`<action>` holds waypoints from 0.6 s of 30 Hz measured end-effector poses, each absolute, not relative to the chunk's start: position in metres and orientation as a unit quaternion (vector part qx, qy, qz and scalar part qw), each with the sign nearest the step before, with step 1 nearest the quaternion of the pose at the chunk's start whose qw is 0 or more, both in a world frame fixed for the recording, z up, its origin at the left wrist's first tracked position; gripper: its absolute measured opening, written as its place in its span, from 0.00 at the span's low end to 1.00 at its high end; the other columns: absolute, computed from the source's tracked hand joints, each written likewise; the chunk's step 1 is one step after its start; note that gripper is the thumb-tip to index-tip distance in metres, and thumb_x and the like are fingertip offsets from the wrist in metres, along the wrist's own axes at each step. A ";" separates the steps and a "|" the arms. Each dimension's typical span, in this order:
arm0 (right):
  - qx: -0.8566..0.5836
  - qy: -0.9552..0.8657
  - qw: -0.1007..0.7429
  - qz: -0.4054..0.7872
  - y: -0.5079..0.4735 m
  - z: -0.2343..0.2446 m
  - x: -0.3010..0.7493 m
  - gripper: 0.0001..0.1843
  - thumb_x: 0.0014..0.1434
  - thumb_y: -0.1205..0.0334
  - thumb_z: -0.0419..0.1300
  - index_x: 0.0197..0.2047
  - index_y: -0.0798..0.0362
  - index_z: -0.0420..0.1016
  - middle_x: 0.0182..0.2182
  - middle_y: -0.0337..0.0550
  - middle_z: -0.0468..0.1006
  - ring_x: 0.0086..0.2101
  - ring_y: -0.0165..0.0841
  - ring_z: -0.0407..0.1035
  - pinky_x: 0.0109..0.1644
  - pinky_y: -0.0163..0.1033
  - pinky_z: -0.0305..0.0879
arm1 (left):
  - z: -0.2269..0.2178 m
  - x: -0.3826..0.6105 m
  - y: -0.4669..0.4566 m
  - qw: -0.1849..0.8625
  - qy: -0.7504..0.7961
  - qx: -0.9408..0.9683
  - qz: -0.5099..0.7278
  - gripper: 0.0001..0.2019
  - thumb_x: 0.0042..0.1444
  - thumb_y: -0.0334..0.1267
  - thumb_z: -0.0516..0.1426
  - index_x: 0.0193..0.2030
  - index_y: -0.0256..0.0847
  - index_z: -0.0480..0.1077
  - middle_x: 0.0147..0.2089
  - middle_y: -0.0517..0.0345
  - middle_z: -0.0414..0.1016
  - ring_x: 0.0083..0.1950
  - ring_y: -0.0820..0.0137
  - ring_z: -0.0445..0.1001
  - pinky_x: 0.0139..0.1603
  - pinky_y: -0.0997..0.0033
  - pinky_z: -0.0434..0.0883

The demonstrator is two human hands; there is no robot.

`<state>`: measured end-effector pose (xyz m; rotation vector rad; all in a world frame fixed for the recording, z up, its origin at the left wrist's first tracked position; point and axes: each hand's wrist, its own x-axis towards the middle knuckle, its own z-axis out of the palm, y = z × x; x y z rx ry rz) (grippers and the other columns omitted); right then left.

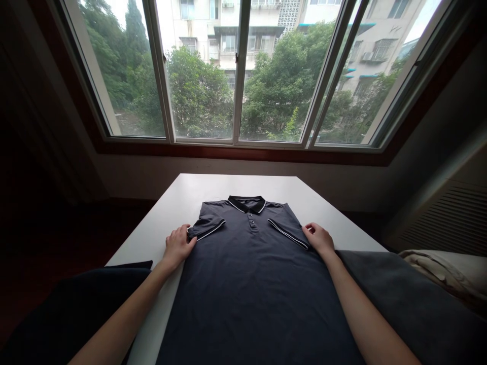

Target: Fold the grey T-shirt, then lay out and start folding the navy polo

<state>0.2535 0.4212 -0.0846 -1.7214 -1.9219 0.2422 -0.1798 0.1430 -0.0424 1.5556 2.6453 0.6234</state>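
A dark grey polo shirt (258, 284) lies front side up on the white table (239, 183). Its black collar (247, 204) has white edging and points toward the window. Both short sleeves are folded inward over the chest, their white-striped cuffs showing. My left hand (179, 245) grips the outer edge of the left sleeve (207, 226), thumb on top of the cloth. At the opposite side, my right hand (318, 238) pinches the outer edge of the right sleeve (289, 228) near its cuff. The shirt's hem runs out of view at the bottom.
Dark cloth (87, 299) lies at the table's left edge. Grey fabric (395, 289) and a beige bundle (437, 268) are on the right. Beyond the table are a low wall and a wide window (236, 144) with a red-brown frame.
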 end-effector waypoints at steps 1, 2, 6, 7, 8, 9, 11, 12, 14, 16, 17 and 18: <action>-0.639 -0.714 0.273 0.091 0.421 -0.085 0.254 0.11 0.57 0.52 0.56 0.34 0.49 0.74 0.29 0.40 0.78 0.30 0.34 0.69 0.31 0.35 0.56 | -0.041 -0.180 0.143 0.010 0.844 0.497 0.202 0.20 0.60 0.44 0.53 0.58 0.42 0.62 0.48 0.50 0.74 0.54 0.57 0.70 0.52 0.58 0.64; -0.638 -0.714 0.274 0.092 0.422 -0.086 0.254 0.11 0.57 0.52 0.56 0.34 0.49 0.74 0.29 0.40 0.77 0.30 0.34 0.69 0.31 0.35 0.56 | -0.040 -0.180 0.143 0.016 0.842 0.499 0.205 0.20 0.60 0.44 0.54 0.58 0.42 0.62 0.47 0.51 0.75 0.52 0.57 0.71 0.51 0.59 0.64; -0.630 -0.718 0.282 0.093 0.423 -0.087 0.255 0.12 0.57 0.52 0.55 0.34 0.50 0.74 0.29 0.41 0.77 0.29 0.33 0.69 0.31 0.35 0.56 | -0.033 -0.178 0.140 0.039 0.830 0.510 0.225 0.20 0.61 0.42 0.54 0.58 0.41 0.61 0.40 0.55 0.76 0.46 0.61 0.74 0.49 0.63 0.63; -0.629 -0.718 0.283 0.093 0.423 -0.088 0.255 0.12 0.57 0.52 0.55 0.34 0.50 0.74 0.29 0.41 0.77 0.29 0.33 0.69 0.31 0.35 0.56 | -0.032 -0.177 0.140 0.043 0.827 0.511 0.231 0.20 0.61 0.42 0.54 0.58 0.41 0.60 0.40 0.56 0.76 0.45 0.62 0.75 0.49 0.64 0.63; -0.629 -0.718 0.283 0.094 0.423 -0.088 0.255 0.12 0.57 0.52 0.55 0.34 0.50 0.74 0.29 0.41 0.78 0.29 0.34 0.69 0.31 0.35 0.56 | -0.031 -0.177 0.139 0.046 0.824 0.512 0.237 0.20 0.61 0.41 0.54 0.58 0.41 0.60 0.39 0.57 0.76 0.44 0.63 0.75 0.48 0.65 0.63; -0.629 -0.718 0.282 0.095 0.423 -0.088 0.255 0.12 0.57 0.52 0.55 0.34 0.50 0.74 0.29 0.42 0.78 0.29 0.34 0.69 0.31 0.35 0.56 | -0.031 -0.176 0.139 0.049 0.822 0.513 0.243 0.19 0.61 0.41 0.54 0.58 0.41 0.60 0.38 0.57 0.76 0.43 0.63 0.75 0.48 0.66 0.63; -0.632 -0.717 0.279 0.098 0.423 -0.087 0.255 0.12 0.57 0.52 0.55 0.34 0.50 0.74 0.29 0.42 0.78 0.29 0.34 0.69 0.31 0.35 0.56 | -0.032 -0.176 0.139 0.053 0.817 0.516 0.253 0.19 0.60 0.41 0.54 0.57 0.41 0.60 0.37 0.58 0.76 0.41 0.64 0.75 0.46 0.67 0.63; -0.633 -0.716 0.277 0.100 0.422 -0.087 0.255 0.12 0.57 0.52 0.55 0.34 0.50 0.74 0.29 0.42 0.78 0.29 0.34 0.69 0.31 0.35 0.56 | -0.032 -0.177 0.139 0.055 0.814 0.517 0.258 0.19 0.60 0.40 0.54 0.57 0.41 0.60 0.37 0.58 0.76 0.40 0.65 0.75 0.45 0.68 0.63; -0.635 -0.715 0.274 0.102 0.422 -0.086 0.255 0.12 0.57 0.52 0.55 0.34 0.50 0.74 0.29 0.42 0.77 0.29 0.34 0.69 0.31 0.36 0.56 | -0.034 -0.177 0.140 0.058 0.809 0.520 0.266 0.19 0.60 0.40 0.54 0.57 0.41 0.60 0.36 0.59 0.75 0.38 0.65 0.75 0.42 0.70 0.64; -0.635 -0.715 0.274 0.104 0.422 -0.085 0.255 0.12 0.57 0.52 0.55 0.34 0.50 0.73 0.28 0.41 0.77 0.29 0.34 0.69 0.31 0.36 0.57 | -0.035 -0.178 0.140 0.064 0.804 0.524 0.274 0.18 0.60 0.40 0.54 0.57 0.41 0.60 0.35 0.59 0.74 0.37 0.66 0.75 0.40 0.71 0.63; -0.634 -0.715 0.275 0.104 0.422 -0.085 0.255 0.12 0.57 0.51 0.55 0.34 0.50 0.73 0.28 0.41 0.77 0.29 0.34 0.69 0.31 0.36 0.57 | -0.036 -0.179 0.141 0.068 0.801 0.525 0.278 0.19 0.60 0.40 0.54 0.57 0.41 0.60 0.35 0.59 0.74 0.37 0.66 0.75 0.39 0.71 0.63; -0.632 -0.717 0.276 0.104 0.422 -0.085 0.255 0.12 0.57 0.51 0.55 0.34 0.50 0.73 0.28 0.41 0.77 0.29 0.34 0.69 0.31 0.36 0.57 | -0.036 -0.179 0.141 0.072 0.799 0.526 0.282 0.19 0.60 0.40 0.55 0.57 0.40 0.60 0.34 0.59 0.74 0.36 0.66 0.74 0.38 0.72 0.63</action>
